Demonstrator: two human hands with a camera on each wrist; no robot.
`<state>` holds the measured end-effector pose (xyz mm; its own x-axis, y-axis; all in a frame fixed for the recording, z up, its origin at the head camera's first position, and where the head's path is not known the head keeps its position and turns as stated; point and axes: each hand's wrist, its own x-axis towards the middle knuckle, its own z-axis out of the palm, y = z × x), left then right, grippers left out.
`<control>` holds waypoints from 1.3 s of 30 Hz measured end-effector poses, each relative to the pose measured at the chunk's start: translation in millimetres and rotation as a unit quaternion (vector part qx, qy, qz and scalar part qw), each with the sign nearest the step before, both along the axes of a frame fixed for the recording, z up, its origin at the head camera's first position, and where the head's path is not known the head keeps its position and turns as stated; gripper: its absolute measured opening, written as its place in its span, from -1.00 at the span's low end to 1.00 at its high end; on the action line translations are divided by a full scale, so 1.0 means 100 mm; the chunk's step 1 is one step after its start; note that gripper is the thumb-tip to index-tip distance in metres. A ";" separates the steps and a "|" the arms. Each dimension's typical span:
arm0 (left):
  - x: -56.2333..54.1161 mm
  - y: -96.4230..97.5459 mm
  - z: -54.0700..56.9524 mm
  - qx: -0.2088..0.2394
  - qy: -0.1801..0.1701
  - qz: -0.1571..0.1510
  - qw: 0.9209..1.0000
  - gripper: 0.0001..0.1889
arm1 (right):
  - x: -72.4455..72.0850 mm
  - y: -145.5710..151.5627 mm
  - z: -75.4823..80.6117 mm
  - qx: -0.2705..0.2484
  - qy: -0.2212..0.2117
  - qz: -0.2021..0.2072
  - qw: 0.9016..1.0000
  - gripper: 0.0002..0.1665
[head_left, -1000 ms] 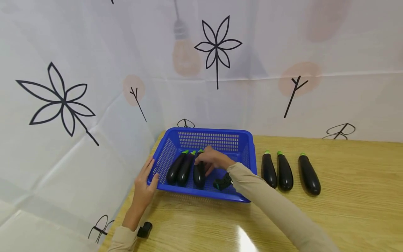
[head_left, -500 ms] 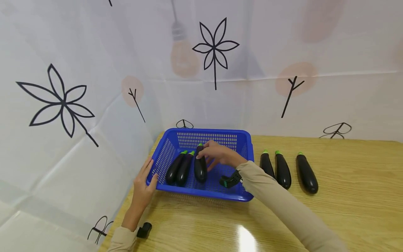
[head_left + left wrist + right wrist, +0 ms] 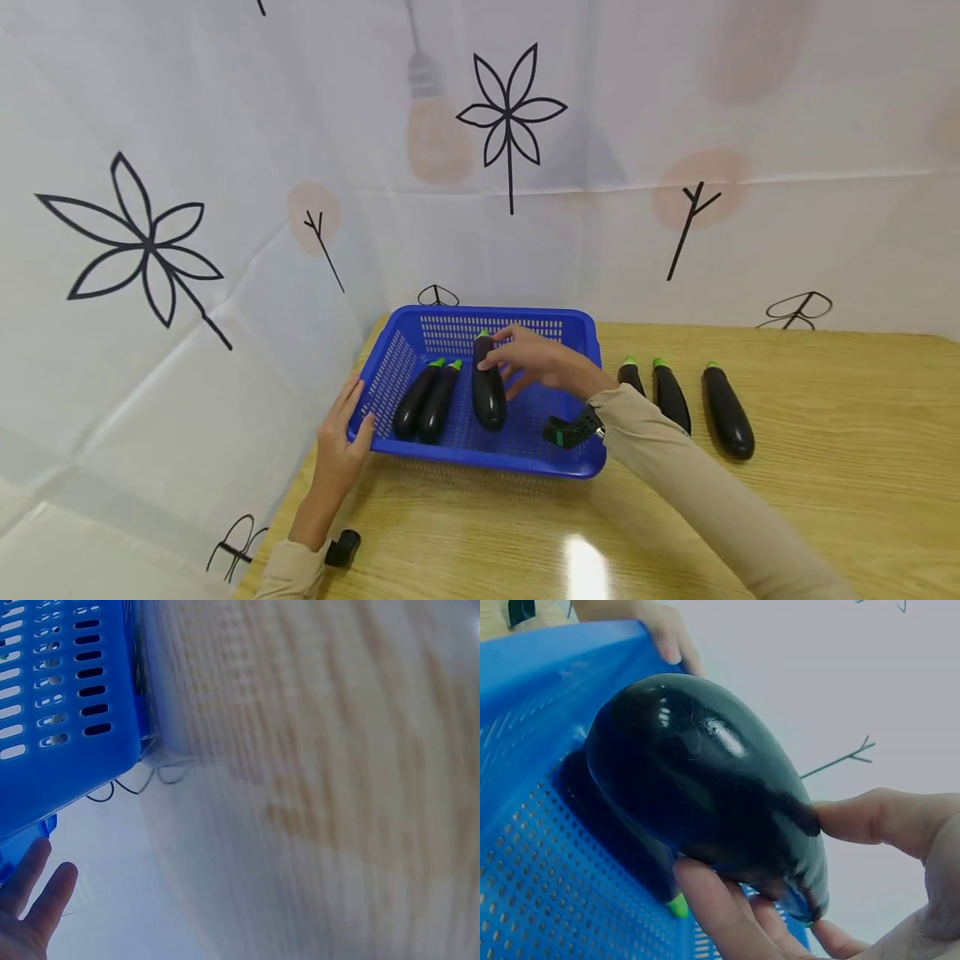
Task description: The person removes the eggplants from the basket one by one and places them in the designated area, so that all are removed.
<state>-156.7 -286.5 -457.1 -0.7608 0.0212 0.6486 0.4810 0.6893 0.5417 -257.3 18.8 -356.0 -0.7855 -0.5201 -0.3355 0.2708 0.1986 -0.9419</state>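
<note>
1. While the right hand (image 3: 538,360) grips an eggplant (image 3: 490,393) over the basket (image 3: 480,460), the left hand (image 3: 342,442), fingers straight, touches the rim (image 3: 385,344).
2. Between the hands, two more eggplants (image 3: 439,404) lie inside.

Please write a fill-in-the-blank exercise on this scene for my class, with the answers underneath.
1. The basket is coloured ____.
2. The hand gripping an eggplant is the person's ____ hand.
3. The eggplants lying on the table number ____.
4. Their stem ends are coloured ____.

Missing words: blue; right; three; green.
</note>
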 end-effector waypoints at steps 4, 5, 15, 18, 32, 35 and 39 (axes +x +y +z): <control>0.00 0.00 0.00 0.001 0.003 0.000 1.000 -0.43 | 0.03 0.07 0.04 -0.004 0.003 0.003 1.000 -0.22; 0.00 0.00 0.00 0.001 0.004 0.000 1.000 -0.44 | 0.04 0.08 0.05 -0.005 0.005 0.004 1.000 -0.21; 0.00 0.01 -0.02 0.003 0.010 -0.001 1.000 -0.44 | 0.12 0.27 0.15 0.000 0.023 0.012 1.000 -0.17; 0.00 0.01 -0.03 0.004 0.005 0.001 1.000 -0.44 | 0.13 0.32 0.14 0.000 0.025 0.013 1.000 -0.18; 0.00 0.02 0.00 0.006 0.007 -0.001 1.000 -0.44 | 0.19 0.60 0.16 -0.009 0.031 0.008 0.999 -0.19; 0.00 0.02 0.00 0.008 0.007 0.000 1.000 -0.45 | 0.20 0.65 0.16 -0.013 0.028 0.008 0.999 -0.19; 0.01 0.01 -0.01 0.005 0.004 0.001 1.000 -0.46 | 0.22 0.73 0.15 -0.016 0.029 0.013 0.999 -0.16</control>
<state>-155.9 -285.1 -457.6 -0.7556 0.0123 0.6550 0.4839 0.6845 0.5453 -235.2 91.9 -341.1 -0.7899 -0.5494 -0.2726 0.2102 0.1750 -0.9619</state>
